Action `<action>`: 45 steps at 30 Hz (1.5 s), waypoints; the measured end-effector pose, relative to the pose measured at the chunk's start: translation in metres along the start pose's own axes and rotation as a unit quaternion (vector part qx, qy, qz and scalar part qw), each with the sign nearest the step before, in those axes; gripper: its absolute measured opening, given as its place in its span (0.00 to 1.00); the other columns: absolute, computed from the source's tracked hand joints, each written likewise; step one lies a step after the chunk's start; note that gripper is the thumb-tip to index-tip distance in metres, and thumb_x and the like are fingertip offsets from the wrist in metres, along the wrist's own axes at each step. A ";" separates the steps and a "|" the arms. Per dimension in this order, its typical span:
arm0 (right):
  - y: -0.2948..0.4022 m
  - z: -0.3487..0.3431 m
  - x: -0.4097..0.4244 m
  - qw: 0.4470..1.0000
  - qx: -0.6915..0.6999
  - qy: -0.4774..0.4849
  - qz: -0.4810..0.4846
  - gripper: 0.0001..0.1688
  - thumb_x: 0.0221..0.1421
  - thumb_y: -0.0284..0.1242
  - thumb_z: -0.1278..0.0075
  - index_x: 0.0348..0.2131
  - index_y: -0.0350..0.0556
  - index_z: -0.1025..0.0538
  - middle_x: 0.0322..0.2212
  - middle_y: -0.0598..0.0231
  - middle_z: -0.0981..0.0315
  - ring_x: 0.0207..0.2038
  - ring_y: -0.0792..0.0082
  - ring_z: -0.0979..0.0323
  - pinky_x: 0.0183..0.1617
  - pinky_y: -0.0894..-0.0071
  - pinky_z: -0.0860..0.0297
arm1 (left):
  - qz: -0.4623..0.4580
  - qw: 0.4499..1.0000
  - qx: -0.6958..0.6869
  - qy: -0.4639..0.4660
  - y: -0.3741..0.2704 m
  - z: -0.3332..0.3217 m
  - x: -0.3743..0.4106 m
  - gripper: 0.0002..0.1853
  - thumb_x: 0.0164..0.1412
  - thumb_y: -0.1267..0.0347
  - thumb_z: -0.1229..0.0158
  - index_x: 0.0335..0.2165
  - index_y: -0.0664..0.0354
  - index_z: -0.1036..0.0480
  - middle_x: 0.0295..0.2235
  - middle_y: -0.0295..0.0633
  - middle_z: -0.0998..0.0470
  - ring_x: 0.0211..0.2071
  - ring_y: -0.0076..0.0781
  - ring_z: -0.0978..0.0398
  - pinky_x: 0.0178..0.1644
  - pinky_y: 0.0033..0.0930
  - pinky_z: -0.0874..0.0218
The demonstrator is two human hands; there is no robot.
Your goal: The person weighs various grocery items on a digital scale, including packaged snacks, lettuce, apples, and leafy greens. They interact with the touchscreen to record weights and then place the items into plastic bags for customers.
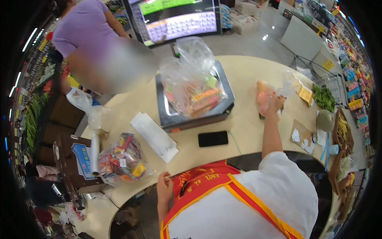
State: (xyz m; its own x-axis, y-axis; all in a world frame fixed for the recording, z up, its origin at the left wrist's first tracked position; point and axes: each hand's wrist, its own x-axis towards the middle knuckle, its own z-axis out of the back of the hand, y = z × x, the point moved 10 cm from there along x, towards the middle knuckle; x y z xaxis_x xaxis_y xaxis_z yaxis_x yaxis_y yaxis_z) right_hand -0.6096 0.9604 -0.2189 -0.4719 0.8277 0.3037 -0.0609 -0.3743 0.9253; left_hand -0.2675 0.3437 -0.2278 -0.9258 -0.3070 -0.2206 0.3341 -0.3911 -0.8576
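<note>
My right hand (277, 103) is at the knot end of a clear plastic bag of round pinkish fruit (263, 97) on the right side of the counter (244, 68); its grip is hard to make out. My left hand (165, 182) is near the counter's front edge beside the red apron (203, 179), fingers curled; whether it holds anything is unclear. A filled clear plastic bag (197, 92) lies on the dark scale platform (167, 118) at the centre. A black smartphone (213, 139) rests in front of the scale.
Left of the scale are paper slips (155, 136), a bag of packaged snacks (124, 158) and a plastic roll (95, 154). A person in purple (86, 33) stands across the counter, near a screen (179, 21). Leafy greens (323, 97) and a round melon (325, 120) lie right.
</note>
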 end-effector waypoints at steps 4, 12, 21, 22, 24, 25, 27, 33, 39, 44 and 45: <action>0.079 -0.022 -0.044 0.993 0.007 -0.009 0.118 0.25 0.50 0.24 0.49 0.48 0.32 0.33 0.43 0.47 0.32 0.47 0.52 0.33 0.52 0.63 0.38 | 0.025 0.999 -0.032 0.007 0.034 -0.016 -0.001 0.20 0.54 0.76 0.46 0.48 0.65 0.35 0.40 0.44 0.27 0.37 0.30 0.27 0.41 0.29 0.35; 0.300 -0.118 -0.151 0.909 0.215 0.220 0.282 0.25 0.52 0.20 0.53 0.51 0.38 0.33 0.51 0.51 0.34 0.57 0.55 0.39 0.61 0.62 0.45 | -0.040 0.952 0.294 -0.070 0.055 0.002 -0.002 0.23 0.44 0.66 0.35 0.40 0.62 0.30 0.52 0.65 0.38 0.57 0.64 0.44 0.57 0.52 0.46; 0.525 -0.225 -0.245 0.738 0.152 0.246 0.610 0.23 0.47 0.21 0.49 0.47 0.42 0.31 0.51 0.55 0.33 0.59 0.56 0.42 0.63 0.57 0.47 | 0.009 0.949 0.313 -0.027 0.104 -0.023 -0.002 0.23 0.43 0.61 0.38 0.40 0.56 0.29 0.55 0.61 0.40 0.59 0.58 0.45 0.57 0.59 0.49; 0.537 -0.228 -0.262 0.704 0.125 0.202 0.669 0.22 0.47 0.21 0.49 0.45 0.44 0.29 0.48 0.56 0.31 0.59 0.57 0.41 0.63 0.55 0.47 | 0.012 0.951 0.307 -0.030 0.103 -0.022 -0.003 0.23 0.44 0.61 0.38 0.41 0.55 0.29 0.56 0.60 0.41 0.59 0.57 0.45 0.57 0.60 0.50; 0.540 -0.274 -0.261 0.708 -0.002 0.192 0.680 0.21 0.46 0.22 0.49 0.43 0.46 0.28 0.46 0.56 0.30 0.57 0.57 0.39 0.61 0.54 0.46 | 0.005 0.943 0.333 -0.028 0.095 -0.018 -0.002 0.24 0.44 0.60 0.37 0.42 0.54 0.29 0.54 0.57 0.40 0.57 0.55 0.44 0.55 0.56 0.47; 0.543 -0.290 -0.273 0.699 -0.056 0.191 0.686 0.20 0.46 0.22 0.48 0.43 0.46 0.28 0.45 0.56 0.29 0.56 0.57 0.38 0.60 0.54 0.45 | 0.014 0.939 0.341 -0.035 0.091 -0.014 -0.006 0.24 0.45 0.60 0.37 0.42 0.54 0.29 0.53 0.56 0.39 0.56 0.55 0.43 0.54 0.54 0.46; 0.543 -0.293 -0.272 0.715 -0.007 0.331 0.616 0.19 0.45 0.22 0.48 0.41 0.44 0.26 0.42 0.55 0.28 0.49 0.53 0.33 0.52 0.56 0.38 | 0.034 0.945 0.326 -0.023 0.094 -0.013 -0.011 0.24 0.46 0.61 0.38 0.44 0.54 0.30 0.54 0.57 0.41 0.58 0.55 0.45 0.55 0.54 0.46; 0.428 -0.244 -0.184 0.790 0.216 0.306 0.484 0.16 0.52 0.21 0.50 0.44 0.40 0.27 0.42 0.59 0.28 0.46 0.66 0.30 0.52 0.71 0.37 | 0.075 0.959 0.271 0.009 0.102 -0.016 -0.005 0.25 0.48 0.63 0.39 0.46 0.54 0.32 0.59 0.60 0.47 0.63 0.55 0.52 0.57 0.56 0.46; 0.191 -0.194 -0.117 0.915 0.116 0.315 0.225 0.19 0.61 0.33 0.54 0.45 0.34 0.30 0.41 0.54 0.29 0.44 0.62 0.30 0.50 0.68 0.36 | 0.067 0.957 0.280 -0.006 0.096 -0.016 -0.010 0.24 0.48 0.65 0.39 0.46 0.56 0.32 0.58 0.64 0.47 0.63 0.58 0.53 0.54 0.55 0.41; -0.004 -0.145 -0.159 0.883 0.122 0.424 -0.160 0.28 0.62 0.49 0.62 0.48 0.45 0.32 0.43 0.65 0.32 0.44 0.69 0.33 0.46 0.71 0.36 | 0.054 0.942 0.331 -0.014 0.081 -0.015 -0.006 0.22 0.47 0.66 0.40 0.43 0.58 0.30 0.56 0.65 0.44 0.61 0.59 0.49 0.51 0.54 0.38; -0.021 -0.133 -0.184 0.867 0.153 0.424 -0.213 0.29 0.62 0.51 0.64 0.50 0.47 0.34 0.44 0.67 0.33 0.45 0.70 0.34 0.47 0.69 0.36 | 0.046 0.938 0.343 -0.015 0.078 -0.015 -0.006 0.21 0.46 0.66 0.40 0.42 0.59 0.29 0.55 0.65 0.43 0.60 0.59 0.48 0.50 0.54 0.38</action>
State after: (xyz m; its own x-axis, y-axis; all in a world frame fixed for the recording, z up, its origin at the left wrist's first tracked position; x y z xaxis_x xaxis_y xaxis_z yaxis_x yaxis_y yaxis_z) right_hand -0.6387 0.7600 -0.3245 -0.9491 0.2096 -0.2353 -0.2125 0.1258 0.9690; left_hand -0.2387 0.3281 -0.3005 -0.8856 -0.3875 -0.2561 0.4570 -0.8252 -0.3319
